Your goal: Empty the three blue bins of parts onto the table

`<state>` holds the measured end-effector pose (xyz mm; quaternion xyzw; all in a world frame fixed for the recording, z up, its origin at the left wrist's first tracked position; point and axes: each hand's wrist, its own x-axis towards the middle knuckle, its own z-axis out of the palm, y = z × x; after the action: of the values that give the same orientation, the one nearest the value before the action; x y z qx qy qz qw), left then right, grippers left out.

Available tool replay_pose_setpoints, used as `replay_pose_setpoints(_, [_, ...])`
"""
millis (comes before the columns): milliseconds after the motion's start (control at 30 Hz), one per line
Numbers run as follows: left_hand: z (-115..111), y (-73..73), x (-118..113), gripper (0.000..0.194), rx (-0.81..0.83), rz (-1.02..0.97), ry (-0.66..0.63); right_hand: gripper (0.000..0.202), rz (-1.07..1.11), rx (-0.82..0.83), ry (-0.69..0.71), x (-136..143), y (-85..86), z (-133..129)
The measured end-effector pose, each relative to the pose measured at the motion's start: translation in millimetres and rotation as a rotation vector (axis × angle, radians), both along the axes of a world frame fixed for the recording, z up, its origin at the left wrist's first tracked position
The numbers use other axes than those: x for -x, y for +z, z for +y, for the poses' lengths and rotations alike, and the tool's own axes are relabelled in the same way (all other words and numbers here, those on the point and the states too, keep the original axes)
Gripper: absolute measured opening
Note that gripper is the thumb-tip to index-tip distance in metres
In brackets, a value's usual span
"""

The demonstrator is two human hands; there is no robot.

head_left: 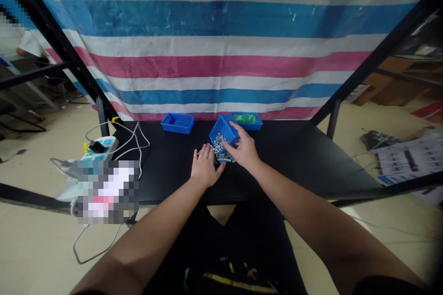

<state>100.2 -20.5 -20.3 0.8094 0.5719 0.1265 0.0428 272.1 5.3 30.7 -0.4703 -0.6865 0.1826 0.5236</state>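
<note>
A blue plastic bin (226, 130) is tipped toward me near the middle of the black table, gripped at its right side by my right hand (245, 149). Small silvery metal parts (220, 142) lie in its mouth and spill onto the tabletop; their exact kind is too small to tell. My left hand (206, 166) rests palm down with fingers stretched out beside the spilled pile (225, 157), touching its left edge. Part of the pile is hidden under the fingers.
Behind stand a blue bin (177, 122) at left and another with green contents (245, 119) at right. A power strip (98, 150) with looping white cables (140, 147) lies at the table's left edge. A striped sheet (221, 46) hangs behind between black posts.
</note>
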Motion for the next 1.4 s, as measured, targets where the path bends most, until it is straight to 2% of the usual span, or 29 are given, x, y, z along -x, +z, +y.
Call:
replay_pose_setpoints(600, [-0.4,-2.3,-1.6,0.091,-0.012,-0.015,0.04,0.069,-0.225,-0.138,-0.039,0.2,16.8,0.7])
replay_pose_setpoints(1033, [-0.5,-2.1,-0.9,0.091,-0.009,-0.031,0.035,0.068,-0.295,-0.15,-0.019,4.8,22.5,-1.1])
replay_pose_setpoints(1233, [-0.3,-3.0,-0.9,0.089,-0.023,-0.029,0.037,0.069,-0.36,-0.152,0.009,2.3,27.2,-2.7])
replay_pose_setpoints(1400, [-1.0,-2.5,-0.3,0.085,-0.032,-0.028,0.028,0.063,-0.494,-0.16,0.093,-4.1,20.5,-3.0])
